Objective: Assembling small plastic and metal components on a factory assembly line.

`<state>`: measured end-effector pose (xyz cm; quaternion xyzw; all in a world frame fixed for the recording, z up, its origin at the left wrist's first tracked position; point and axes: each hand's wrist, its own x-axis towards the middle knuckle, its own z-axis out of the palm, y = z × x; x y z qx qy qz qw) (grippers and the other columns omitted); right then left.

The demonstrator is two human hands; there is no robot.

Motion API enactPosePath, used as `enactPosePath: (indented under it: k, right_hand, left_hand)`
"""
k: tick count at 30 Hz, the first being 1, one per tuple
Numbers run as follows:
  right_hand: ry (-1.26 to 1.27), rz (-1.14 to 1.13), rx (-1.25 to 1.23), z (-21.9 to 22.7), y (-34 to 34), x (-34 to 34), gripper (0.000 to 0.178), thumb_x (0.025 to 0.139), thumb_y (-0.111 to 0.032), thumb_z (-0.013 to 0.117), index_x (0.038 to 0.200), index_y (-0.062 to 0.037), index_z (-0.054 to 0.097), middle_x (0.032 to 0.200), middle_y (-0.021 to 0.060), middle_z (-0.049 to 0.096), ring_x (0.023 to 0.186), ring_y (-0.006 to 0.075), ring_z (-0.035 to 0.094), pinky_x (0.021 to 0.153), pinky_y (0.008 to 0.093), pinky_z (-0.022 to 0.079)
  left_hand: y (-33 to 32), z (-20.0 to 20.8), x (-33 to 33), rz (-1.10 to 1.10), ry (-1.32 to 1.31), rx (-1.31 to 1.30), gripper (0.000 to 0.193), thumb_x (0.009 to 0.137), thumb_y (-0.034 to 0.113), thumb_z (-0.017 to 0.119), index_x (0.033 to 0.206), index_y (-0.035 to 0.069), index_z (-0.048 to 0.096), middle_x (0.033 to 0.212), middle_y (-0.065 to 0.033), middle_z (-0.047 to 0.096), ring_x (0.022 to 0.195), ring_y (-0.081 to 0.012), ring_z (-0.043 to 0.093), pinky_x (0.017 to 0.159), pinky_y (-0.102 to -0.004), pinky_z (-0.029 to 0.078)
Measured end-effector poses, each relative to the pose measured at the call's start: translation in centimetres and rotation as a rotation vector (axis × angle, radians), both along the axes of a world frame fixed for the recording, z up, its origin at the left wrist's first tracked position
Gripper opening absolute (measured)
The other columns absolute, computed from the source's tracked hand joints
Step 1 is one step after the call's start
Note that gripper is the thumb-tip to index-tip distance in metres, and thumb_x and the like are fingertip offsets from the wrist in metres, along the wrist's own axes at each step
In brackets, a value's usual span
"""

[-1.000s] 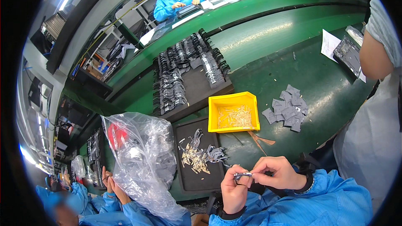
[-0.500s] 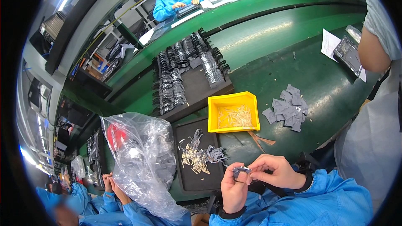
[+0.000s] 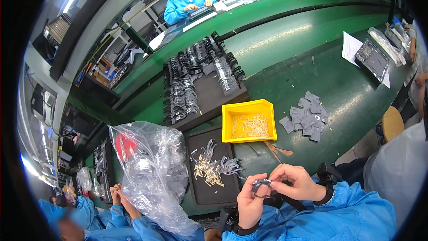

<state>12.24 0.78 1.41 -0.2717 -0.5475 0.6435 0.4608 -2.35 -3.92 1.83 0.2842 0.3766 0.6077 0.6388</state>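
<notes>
My left hand (image 3: 250,203) holds a small dark grey, shiny part (image 3: 260,184) between thumb and fingers; its exact kind is too small to tell. My right hand (image 3: 294,183) has thumb and fingertips pinched at the part's right end, where a tiny pale piece may show. Both hands are in front of the table's near edge. Left of them lies a black tray (image 3: 223,197) with small brass-coloured pins (image 3: 207,170) and curved grey clips (image 3: 230,166). Beyond the hands stands a yellow bin (image 3: 226,125) holding many pale, thin pins (image 3: 250,126).
Flat grey plates (image 3: 307,117) lie piled right of the bin, with a brown two-pronged tool (image 3: 280,150) in front. A black foam block (image 3: 207,93) carries rows of dark parts. A clear plastic bag (image 3: 154,174) bulges at left. Co-workers sit left and across; another person stands at right.
The person at the right edge has drawn back, uncovering wrapped items and a round stool. The dark part has turned slightly in my fingers, and my left hand has shifted a little right.
</notes>
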Motion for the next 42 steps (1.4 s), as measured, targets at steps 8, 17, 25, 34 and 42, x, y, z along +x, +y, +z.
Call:
enactPosePath:
  k: [8,17,25,34,42]
  right_hand:
    - [-0.178,-0.039,0.164,0.6,0.6,0.5,0.012,0.084,-0.006,0.061,0.092,0.0022,0.059,0.085,0.0085,0.059,0.073,0.0119,0.059,0.064,0.0238,0.048]
    - [-0.184,-0.184,0.352,0.3,0.3,0.0,0.007,0.084,-0.004,0.06,0.087,0.0018,0.059,0.082,0.0077,0.058,0.069,0.0115,0.056,0.059,0.0228,0.045]
    - [-0.217,-0.139,0.276,0.6,0.4,0.1,0.007,0.084,-0.006,0.06,0.086,0.0003,0.059,0.076,0.0061,0.057,0.063,0.0117,0.055,0.056,0.0232,0.044]
    - [-0.263,-0.114,0.27,0.9,0.6,0.4,0.006,0.084,-0.005,0.059,0.087,0.0006,0.058,0.077,0.0074,0.059,0.066,0.0137,0.057,0.06,0.0252,0.046]
    - [-0.26,0.022,0.499,2.3,1.5,2.6,0.019,0.079,-0.002,0.064,0.098,-0.0065,0.066,0.093,0.0069,0.06,0.078,0.0182,0.059,0.068,0.0268,0.048]
  left_hand:
    - [0.1,0.7,0.1,0.021,0.273,-0.024,0.045,0.08,-0.003,0.065,0.12,0.0,0.045,0.091,-0.006,0.056,0.074,-0.0101,0.053,0.063,-0.0213,0.044]
    - [0.1,-1.4,1.0,0.016,-0.154,0.071,0.031,0.084,-0.001,0.06,0.114,-0.002,0.049,0.099,-0.0072,0.056,0.08,-0.0109,0.054,0.072,-0.0227,0.045]
    - [0.2,-0.4,1.3,0.118,0.179,0.127,0.015,0.091,0.006,0.053,0.102,-0.004,0.053,0.092,-0.0069,0.056,0.07,-0.0097,0.05,0.063,-0.0212,0.042]
    - [0.4,-0.8,0.7,0.081,0.171,0.142,0.013,0.093,0.006,0.049,0.101,-0.003,0.053,0.092,-0.0062,0.053,0.07,-0.009,0.049,0.062,-0.0204,0.041]
    - [0.3,-1.0,-0.9,-0.36,-0.276,-0.028,0.014,0.091,0.005,0.051,0.105,0.002,0.047,0.078,-0.0023,0.05,0.061,-0.007,0.043,0.056,-0.018,0.035]
